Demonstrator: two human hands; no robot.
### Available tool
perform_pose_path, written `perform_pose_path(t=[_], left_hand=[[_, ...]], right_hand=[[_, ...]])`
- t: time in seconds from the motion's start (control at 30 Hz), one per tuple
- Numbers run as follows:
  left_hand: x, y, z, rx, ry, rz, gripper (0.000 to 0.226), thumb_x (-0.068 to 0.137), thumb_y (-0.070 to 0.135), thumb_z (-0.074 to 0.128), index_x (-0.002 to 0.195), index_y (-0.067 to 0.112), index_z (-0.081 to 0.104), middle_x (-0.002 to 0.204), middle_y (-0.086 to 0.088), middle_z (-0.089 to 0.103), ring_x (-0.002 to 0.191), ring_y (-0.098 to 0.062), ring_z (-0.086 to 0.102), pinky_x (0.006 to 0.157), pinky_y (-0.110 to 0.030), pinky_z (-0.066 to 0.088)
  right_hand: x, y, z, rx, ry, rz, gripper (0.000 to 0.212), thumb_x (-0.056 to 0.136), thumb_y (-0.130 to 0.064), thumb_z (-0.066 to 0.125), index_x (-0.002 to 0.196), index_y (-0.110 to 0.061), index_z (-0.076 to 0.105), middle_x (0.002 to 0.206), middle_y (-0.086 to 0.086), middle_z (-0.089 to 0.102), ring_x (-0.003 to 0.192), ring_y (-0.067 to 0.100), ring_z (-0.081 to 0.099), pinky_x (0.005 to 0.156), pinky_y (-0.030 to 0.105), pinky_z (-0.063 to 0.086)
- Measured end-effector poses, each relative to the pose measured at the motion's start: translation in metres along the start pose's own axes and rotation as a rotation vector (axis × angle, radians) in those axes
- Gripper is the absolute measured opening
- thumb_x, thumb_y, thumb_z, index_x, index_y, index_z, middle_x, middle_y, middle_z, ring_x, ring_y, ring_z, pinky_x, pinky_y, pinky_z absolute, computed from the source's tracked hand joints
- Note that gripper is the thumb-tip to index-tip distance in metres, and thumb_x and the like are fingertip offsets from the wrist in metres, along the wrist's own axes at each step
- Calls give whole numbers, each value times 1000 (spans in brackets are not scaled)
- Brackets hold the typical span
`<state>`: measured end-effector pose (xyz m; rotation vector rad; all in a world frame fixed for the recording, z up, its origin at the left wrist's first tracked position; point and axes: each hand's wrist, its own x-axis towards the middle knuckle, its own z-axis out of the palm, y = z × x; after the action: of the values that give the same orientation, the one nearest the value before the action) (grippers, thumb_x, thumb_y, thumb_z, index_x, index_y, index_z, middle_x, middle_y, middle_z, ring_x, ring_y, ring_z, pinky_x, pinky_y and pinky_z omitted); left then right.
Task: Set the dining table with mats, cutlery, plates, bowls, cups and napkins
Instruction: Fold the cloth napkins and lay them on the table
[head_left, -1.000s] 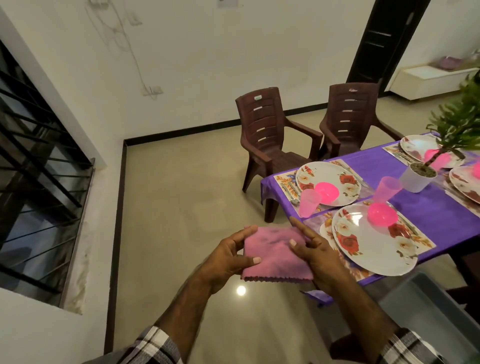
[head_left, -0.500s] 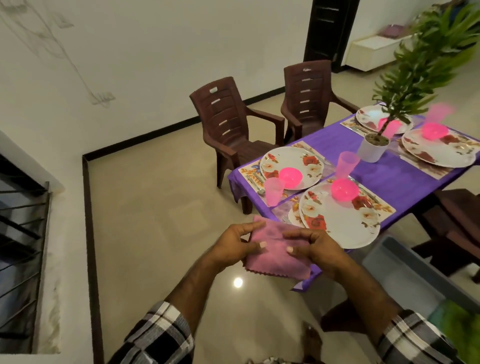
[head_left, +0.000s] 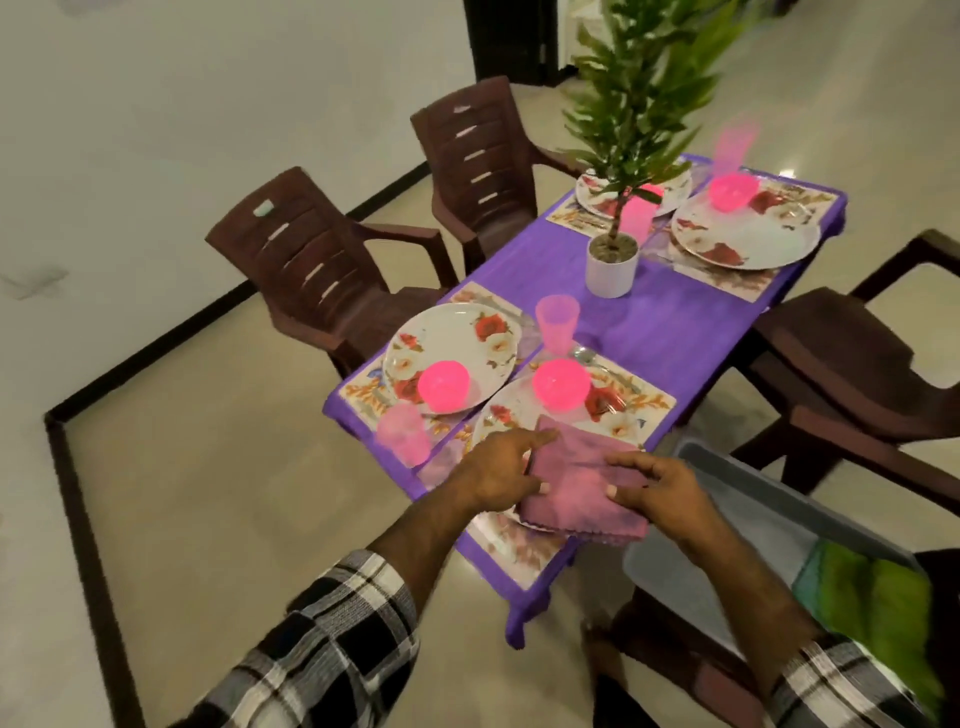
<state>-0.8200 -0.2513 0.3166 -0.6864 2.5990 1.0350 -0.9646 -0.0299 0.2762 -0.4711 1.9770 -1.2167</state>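
Pink napkin (head_left: 582, 488), folded, sits gripped at its two sides between the left hand (head_left: 501, 475) and right hand (head_left: 660, 486), low over the nearest plate (head_left: 506, 418) on the worktop (head_left: 670, 322), probably for a flat, square landing.

A potted plant (head_left: 613, 260) in a white pot stands on the purple tablecloth (head_left: 670, 322) at mid-table, foliage reaching the upper edge of the frame. Two brown plastic chairs (head_left: 322, 270) stand left of centre against the table; a third brown chair (head_left: 852, 374) sits at right. A grey bin (head_left: 737, 525) holding a green cloth (head_left: 878, 597) occupies the lower right. Floor is beige tile (head_left: 208, 493) with dark skirting (head_left: 78, 519).
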Motion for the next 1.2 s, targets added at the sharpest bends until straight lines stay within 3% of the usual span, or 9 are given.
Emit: perform_pose_path(t=[0.1, 0.23, 0.33, 0.4, 0.53, 0.67, 0.83, 1.0, 1.2], left_hand=[[70, 38, -9, 183, -24, 86, 85, 86, 22, 85, 161, 23, 45, 158, -10, 54, 140, -31, 54, 117, -39, 44], [179, 94, -21, 356, -122, 196, 83, 83, 23, 80, 159, 18, 47, 147, -16, 61, 131, -36, 60, 108, -39, 48], [241, 122, -27, 441, -180, 235, 80, 83, 38, 69, 158, 21, 45, 147, -16, 57, 128, -38, 62, 103, -49, 53], [284, 127, -28, 514, -193, 245, 83, 92, 18, 69, 166, 20, 32, 157, -18, 47, 137, -40, 56, 108, -50, 50], [345, 125, -27, 599, -177, 247, 88, 95, -1, 59, 170, 19, 18, 168, -17, 33, 144, -40, 49, 109, -44, 46], [380, 113, -18, 631, -177, 218, 88, 95, -6, 58, 170, 21, 20, 160, -15, 40, 133, -41, 57, 81, -43, 51], [404, 95, -11, 615, -169, 178, 89, 91, -5, 62, 167, 24, 26, 152, -13, 44, 128, -40, 60, 93, -53, 58], [407, 92, -9, 631, -195, 146, 83, 96, -6, 59, 167, 23, 27, 156, -10, 38, 126, -42, 60, 69, -41, 49], [411, 89, 3, 656, -214, 144, 85, 95, -8, 61, 167, 22, 29, 160, -13, 34, 129, -43, 59, 66, -42, 48]], right_hand=[[30, 4, -38, 65, 32, 18, 62, 75, 2, 88, 122, -36, 75, 120, 0, 77, 101, 16, 75, 92, 44, 63], [93, 3, -90, 38, 182, 36, 76, 77, 7, 84, 142, -25, 63, 125, 4, 71, 94, 9, 68, 73, 11, 54], [140, 2, -110, -41, 270, 18, 78, 78, -30, 84, 150, -35, 54, 136, 0, 67, 116, 18, 67, 97, 36, 58], [180, 12, -117, -120, 271, 30, 86, 80, -40, 80, 157, -33, 43, 148, -2, 56, 130, 20, 57, 111, 43, 50], [235, 8, -122, -200, 370, 41, 77, 79, -54, 58, 151, -29, 48, 135, 7, 60, 116, 29, 65, 96, 42, 57], [277, 23, -124, -354, 330, 64, 69, 82, -47, 65, 145, -23, 51, 134, 6, 59, 116, 29, 64, 94, 42, 57], [285, 3, -123, -561, 247, 106, 71, 90, -22, 78, 151, -8, 44, 147, 21, 46, 126, 42, 55, 99, 44, 54], [294, 12, -119, -644, 202, 166, 64, 93, -25, 73, 149, -9, 46, 147, 21, 47, 129, 43, 54, 100, 44, 53], [309, 39, -116, -595, 240, 243, 92, 69, -61, 60, 148, -17, 43, 143, 11, 52, 118, 33, 62, 88, 39, 56]])
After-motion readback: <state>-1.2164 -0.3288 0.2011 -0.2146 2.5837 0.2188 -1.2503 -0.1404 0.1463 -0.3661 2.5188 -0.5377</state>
